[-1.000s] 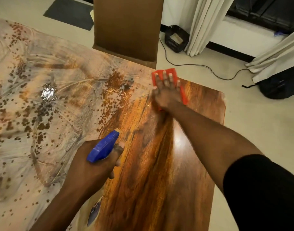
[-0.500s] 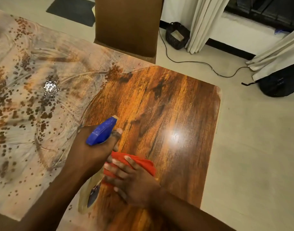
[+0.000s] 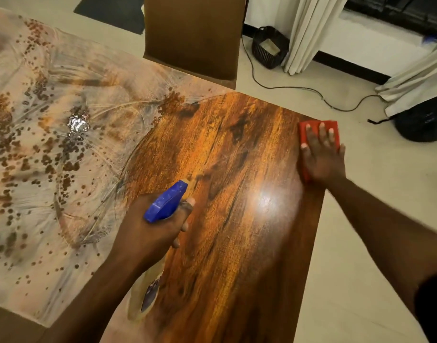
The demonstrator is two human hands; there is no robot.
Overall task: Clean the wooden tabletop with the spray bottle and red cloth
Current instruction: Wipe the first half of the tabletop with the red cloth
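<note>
**Cloth pressed at the far corner, spray bottle held over the wood**

The right hand lies flat and open, fingers spread, palm down on the red cloth. The cloth sits on the tabletop at its far right corner, its red edge showing beyond the fingertips and along the thumb side of the hand. The right forearm stretches back from there over the floor beside the table edge.

The left hand is closed around the neck of the spray bottle, with one finger curled at the front under the blue head. The nozzle points away from the person, toward the far end of the wood. The pale body of the bottle hangs below the wrist and looks blurred.

To the left of the left hand, the surface is covered with a whitish film marked with swirls and brown flecks. To its right the wood is bare, glossy and orange-brown, with a bright glare between the two hands.

Beyond the left hand a brown chair stands against the table's far edge.
</note>
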